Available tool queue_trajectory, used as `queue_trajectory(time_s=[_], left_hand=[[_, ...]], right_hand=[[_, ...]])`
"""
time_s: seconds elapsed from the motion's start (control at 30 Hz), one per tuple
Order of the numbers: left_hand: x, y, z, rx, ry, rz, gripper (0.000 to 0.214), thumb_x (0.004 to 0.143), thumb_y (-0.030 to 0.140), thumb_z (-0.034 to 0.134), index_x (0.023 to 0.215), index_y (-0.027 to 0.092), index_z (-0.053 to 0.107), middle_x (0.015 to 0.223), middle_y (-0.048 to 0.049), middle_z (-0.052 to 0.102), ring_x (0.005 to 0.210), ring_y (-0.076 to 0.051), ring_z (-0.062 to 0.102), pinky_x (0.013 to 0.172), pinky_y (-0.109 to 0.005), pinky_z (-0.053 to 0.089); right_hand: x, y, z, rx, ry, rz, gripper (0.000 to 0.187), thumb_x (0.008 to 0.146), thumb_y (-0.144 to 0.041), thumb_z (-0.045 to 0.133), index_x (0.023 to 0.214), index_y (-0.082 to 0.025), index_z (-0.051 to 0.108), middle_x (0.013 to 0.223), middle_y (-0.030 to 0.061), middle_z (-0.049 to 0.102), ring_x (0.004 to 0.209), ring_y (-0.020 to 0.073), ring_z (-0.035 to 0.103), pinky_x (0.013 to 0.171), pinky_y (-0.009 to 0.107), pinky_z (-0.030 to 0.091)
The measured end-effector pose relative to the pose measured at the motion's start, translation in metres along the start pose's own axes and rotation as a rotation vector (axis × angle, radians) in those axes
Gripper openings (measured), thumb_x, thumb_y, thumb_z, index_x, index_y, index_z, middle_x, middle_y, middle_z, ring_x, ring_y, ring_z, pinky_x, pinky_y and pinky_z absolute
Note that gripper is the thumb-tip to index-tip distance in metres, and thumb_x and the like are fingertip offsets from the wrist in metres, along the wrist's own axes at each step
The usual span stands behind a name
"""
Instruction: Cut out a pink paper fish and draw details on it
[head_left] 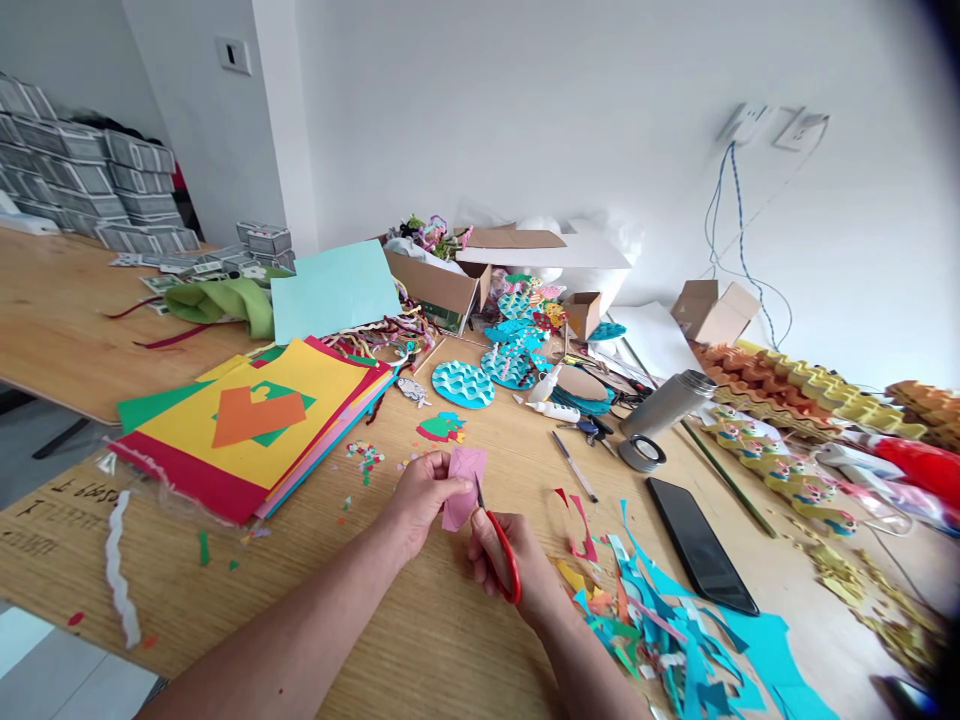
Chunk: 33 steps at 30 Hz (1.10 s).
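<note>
Between thumb and fingers, my left hand pinches a small piece of pink paper. My right hand is closed round the red handles of a pair of scissors. The scissor blades are at the right edge of the pink paper, partly hidden by my fingers and the sheet. Just beyond my hands lies a green and red paper cutout. Behind that rests a blue wavy disc.
Stacked coloured paper lies at left. On the right are paper scraps, a black phone, a pen and a metal flask. Egg-carton strips lie farther right. A cardboard box stands at the back.
</note>
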<state>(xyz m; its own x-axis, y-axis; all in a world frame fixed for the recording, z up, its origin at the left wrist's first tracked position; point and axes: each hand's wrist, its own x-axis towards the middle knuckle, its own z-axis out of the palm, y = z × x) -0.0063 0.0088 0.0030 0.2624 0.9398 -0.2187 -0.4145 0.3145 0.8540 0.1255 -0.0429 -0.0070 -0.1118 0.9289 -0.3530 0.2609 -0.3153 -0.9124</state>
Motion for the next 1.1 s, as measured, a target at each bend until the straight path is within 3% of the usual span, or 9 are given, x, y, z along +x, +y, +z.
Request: queue_trajectory(time_s=[0.53,1.1], left_hand=[[-0.0012,-0.0007,0.0010,0.011,0.014,0.013,0.022,0.050,0.019,0.071,0.070,0.014,0.063,0.064,-0.0002,0.065,0.057,-0.011,0.053,0.057,-0.023,0.038],[-0.0012,-0.0016,-0.0006,0.056,0.012,0.027,0.021,0.051,0.019,0.071,0.070,0.015,0.063,0.065,-0.0007,0.064,0.059,-0.012,0.053,0.057,-0.023,0.038]], right_hand=[[-0.0004,0.0010,-0.0009,0.016,-0.003,0.011,0.063,0.065,-0.079,0.055,0.055,-0.017,0.050,0.036,-0.0033,0.048,0.026,0.0053,0.038,0.027,0.016,0.021],[-0.0010,-0.0008,-0.0018,-0.022,-0.031,-0.006,0.062,0.069,-0.078,0.053,0.060,-0.017,0.052,0.038,-0.0030,0.050,0.030,0.0065,0.042,0.029,0.016,0.024]])
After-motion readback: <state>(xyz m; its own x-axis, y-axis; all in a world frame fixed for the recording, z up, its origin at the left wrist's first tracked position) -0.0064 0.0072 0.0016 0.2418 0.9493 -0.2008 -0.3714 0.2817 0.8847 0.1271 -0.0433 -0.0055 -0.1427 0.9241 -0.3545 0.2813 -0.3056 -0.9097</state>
